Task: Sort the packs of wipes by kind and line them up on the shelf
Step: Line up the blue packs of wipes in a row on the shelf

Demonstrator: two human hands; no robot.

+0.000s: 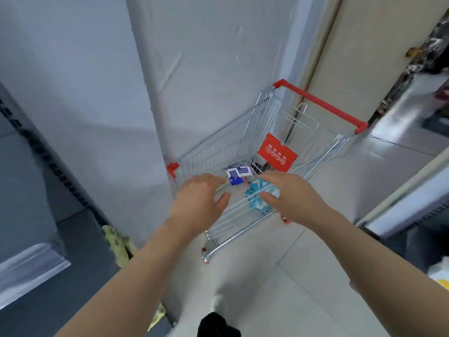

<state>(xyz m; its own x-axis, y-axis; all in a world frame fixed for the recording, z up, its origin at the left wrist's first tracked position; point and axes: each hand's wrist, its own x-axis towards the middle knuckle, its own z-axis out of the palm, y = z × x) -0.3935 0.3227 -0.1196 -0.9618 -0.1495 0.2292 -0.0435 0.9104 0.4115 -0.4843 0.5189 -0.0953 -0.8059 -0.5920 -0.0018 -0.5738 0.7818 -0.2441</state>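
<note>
Just illegible print on blue-white pack (237, 175)

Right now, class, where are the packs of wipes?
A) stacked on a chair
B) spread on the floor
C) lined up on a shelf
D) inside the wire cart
D: the blue-and-white packs and the teal packs both lie inside the wire cart.

The blue-and-white packs of wipes (239, 175) lie at the bottom of the wire cart (218, 147), at least 2 of them, label sides up and overlapping at a slant. Just beside them, toward the cart's near right corner, the teal-and-white packs (255, 204) lie bunched together, partly hidden, their count unclear.
</note>
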